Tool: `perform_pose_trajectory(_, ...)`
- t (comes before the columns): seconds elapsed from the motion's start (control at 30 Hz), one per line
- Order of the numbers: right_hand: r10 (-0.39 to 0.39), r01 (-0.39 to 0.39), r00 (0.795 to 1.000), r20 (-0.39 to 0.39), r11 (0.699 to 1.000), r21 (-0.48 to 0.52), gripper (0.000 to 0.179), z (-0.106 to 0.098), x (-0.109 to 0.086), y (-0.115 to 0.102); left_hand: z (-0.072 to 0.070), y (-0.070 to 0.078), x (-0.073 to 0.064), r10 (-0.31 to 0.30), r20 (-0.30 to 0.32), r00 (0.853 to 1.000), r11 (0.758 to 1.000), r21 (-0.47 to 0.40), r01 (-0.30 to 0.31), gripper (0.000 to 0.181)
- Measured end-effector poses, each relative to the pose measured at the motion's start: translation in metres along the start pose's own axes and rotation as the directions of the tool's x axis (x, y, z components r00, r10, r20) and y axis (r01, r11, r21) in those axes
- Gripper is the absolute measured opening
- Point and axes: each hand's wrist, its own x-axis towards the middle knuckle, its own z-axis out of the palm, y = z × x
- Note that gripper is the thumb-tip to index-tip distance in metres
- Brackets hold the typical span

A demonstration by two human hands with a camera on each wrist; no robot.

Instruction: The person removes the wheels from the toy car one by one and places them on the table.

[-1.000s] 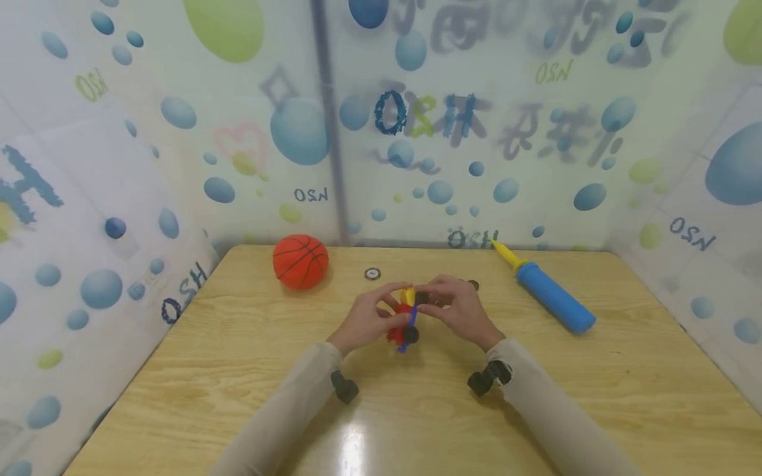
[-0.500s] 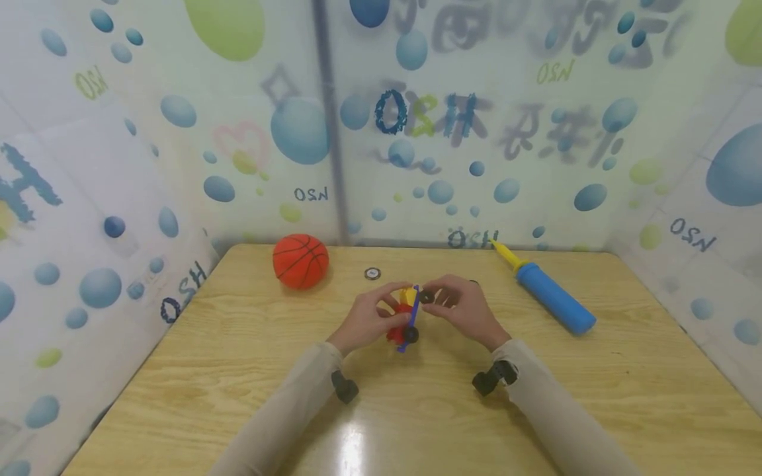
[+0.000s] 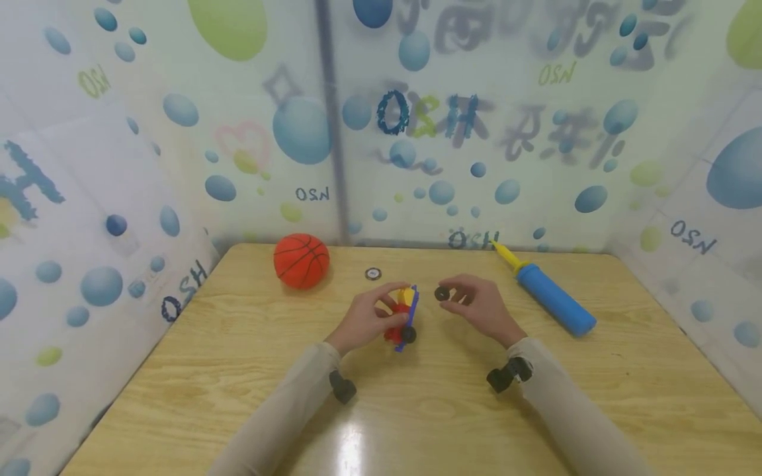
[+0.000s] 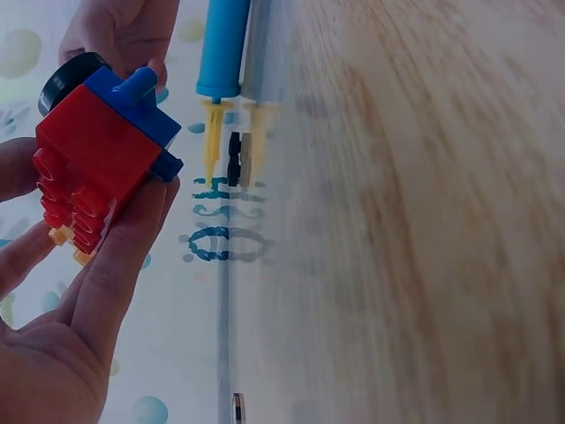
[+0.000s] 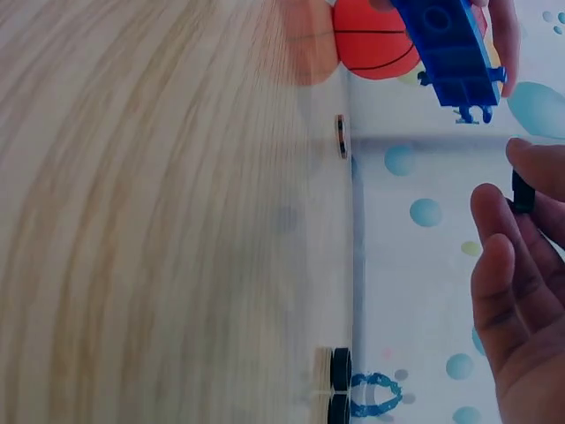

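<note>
My left hand (image 3: 364, 320) grips a small toy car of building bricks: a red brick body (image 4: 97, 141), a yellow brick (image 3: 407, 296) and a blue wheeled base (image 5: 450, 57). One black wheel (image 3: 409, 335) sits on the base's near end; the far end's axle stubs show bare in the right wrist view. Just right of the car, my right hand (image 3: 481, 305) pinches a loose black toy wheel (image 3: 442, 293) between thumb and fingers, apart from the base. That wheel (image 5: 523, 191) is partly covered by the fingers in the right wrist view.
Two more black wheels (image 5: 341, 382) stand on the wooden table (image 3: 297, 410), hidden behind my right hand in the head view. A red basketball (image 3: 301, 261), a small round disc (image 3: 373, 274) and a blue-yellow hand pump (image 3: 553, 297) lie toward the back. Printed walls enclose the table.
My right hand has drawn away to the right from the blue base, carrying the black wheel. The left hand still holds the car in nearly the same place.
</note>
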Motion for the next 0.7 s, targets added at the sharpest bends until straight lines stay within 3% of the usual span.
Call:
perform_pose_trajectory(0.3, 0.062, -0.061, 0.998, 0.012, 0.995, -0.075, 0.033, -0.015, -0.004, 0.013, -0.002, -0.002, -0.001, 0.017, 0.001, 1.000, 1.000, -0.013, -0.017, 0.056)
perform_pose_trajectory(0.53, 0.052, -0.052, 0.999, 0.000, 0.991, -0.127, 0.030, -0.029, -0.004, 0.025, -0.002, 0.000, -0.001, 0.002, -0.003, 1.000, 1.000, -0.002, -0.002, 0.057)
perform_pose_trajectory(0.7, 0.111, -0.108, 0.994, 0.015, 0.984, -0.143, 0.032, -0.037, -0.003, 0.034, -0.002, -0.001, 0.000, -0.008, 0.009, 1.000, 1.000, -0.001, 0.008, 0.057)
